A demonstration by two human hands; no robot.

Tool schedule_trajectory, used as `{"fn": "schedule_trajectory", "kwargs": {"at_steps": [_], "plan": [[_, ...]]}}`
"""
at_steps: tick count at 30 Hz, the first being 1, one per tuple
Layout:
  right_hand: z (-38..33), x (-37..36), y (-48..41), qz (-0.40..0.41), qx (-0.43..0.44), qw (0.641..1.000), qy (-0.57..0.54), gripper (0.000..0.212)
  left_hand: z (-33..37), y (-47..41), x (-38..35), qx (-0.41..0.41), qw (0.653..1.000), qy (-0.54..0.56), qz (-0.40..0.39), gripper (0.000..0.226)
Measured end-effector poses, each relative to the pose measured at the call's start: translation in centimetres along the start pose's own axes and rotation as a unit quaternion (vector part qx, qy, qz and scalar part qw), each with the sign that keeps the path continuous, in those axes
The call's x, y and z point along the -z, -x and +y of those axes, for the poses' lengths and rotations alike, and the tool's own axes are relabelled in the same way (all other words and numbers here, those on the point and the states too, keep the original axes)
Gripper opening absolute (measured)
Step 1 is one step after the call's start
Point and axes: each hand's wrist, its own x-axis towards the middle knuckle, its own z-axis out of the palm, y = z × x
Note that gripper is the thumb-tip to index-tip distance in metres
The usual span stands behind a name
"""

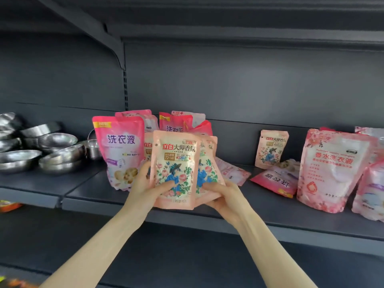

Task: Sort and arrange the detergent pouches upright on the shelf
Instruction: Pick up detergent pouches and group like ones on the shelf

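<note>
Both hands are working over the shelf (270, 215): the left hand (143, 188) fingers are curling around the front pouch (176, 161), and the right hand (225, 197) fingers are pinching the rear pouch (209, 163).

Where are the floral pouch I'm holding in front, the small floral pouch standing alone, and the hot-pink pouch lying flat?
front floral pouch (175, 163): head view, middle of its printed face.
small floral pouch (272, 149): head view, centre of its front.
flat hot-pink pouch (274, 183): head view, its upturned face.
</note>
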Motion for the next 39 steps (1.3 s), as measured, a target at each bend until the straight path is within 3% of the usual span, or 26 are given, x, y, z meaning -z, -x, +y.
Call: {"fn": "schedule_trajectory", "kwargs": {"at_steps": [5,10,18,25,33,39], "plan": [[1.0,-2.1,-2.9,0.079,0.062,0.992,0.083,0.027,-0.4,-3.2,3.1,-0.019,0.998,-0.050,-0.019,0.046],[3.3,-2.6,-4.8,0.190,0.152,0.956,0.165,0.035,-2.6,-4.8,5.4,-0.079,0.986,-0.149,-0.002,0.044],[4.9,-2.6,-5.0,0.246,0.102,0.883,0.386,0.037,-4.8,-5.6,6.5,-0.099,0.970,-0.222,-0.013,0.049],[5.2,-3.1,-5.1,0.285,0.163,0.914,0.240,0.038,-5.8,-5.8,7.2,-0.103,0.954,-0.280,-0.023,0.055],[5.0,-2.7,-4.6,0.276,0.094,0.889,0.353,0.042,-6.0,-5.2,7.0,-0.118,0.940,-0.319,0.006,0.049],[5.0,-2.1,-3.9,0.297,0.113,0.913,0.256,0.034,-6.2,-5.1,6.9,-0.123,0.937,-0.327,0.018,0.050]]}}
